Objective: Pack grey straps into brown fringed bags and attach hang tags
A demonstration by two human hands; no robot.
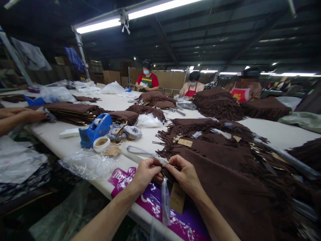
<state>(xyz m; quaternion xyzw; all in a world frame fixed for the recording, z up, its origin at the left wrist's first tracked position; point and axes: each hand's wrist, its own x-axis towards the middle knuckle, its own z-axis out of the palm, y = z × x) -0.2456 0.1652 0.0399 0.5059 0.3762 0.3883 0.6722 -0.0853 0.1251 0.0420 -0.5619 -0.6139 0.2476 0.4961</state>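
Observation:
My left hand [145, 172] and my right hand [185, 174] meet at the near edge of a brown fringed suede piece [225, 180] lying on the white table [62, 137]. Both hands pinch a clear plastic strip [150, 154] that runs off to the left, and a bit of clear plastic [165, 201] hangs below them. A brown paper tag [177, 198] dangles under my right hand. A second tag [185, 142] lies further up on the fringed pile.
A blue tape dispenser [95, 130], a tape roll [101, 143] and crumpled clear bags [87, 164] sit left of my hands. A purple bag [155, 201] lies under them. Stacks of brown fringed pieces cover the table. Another person's hands [22, 117] work at left; three people sit across.

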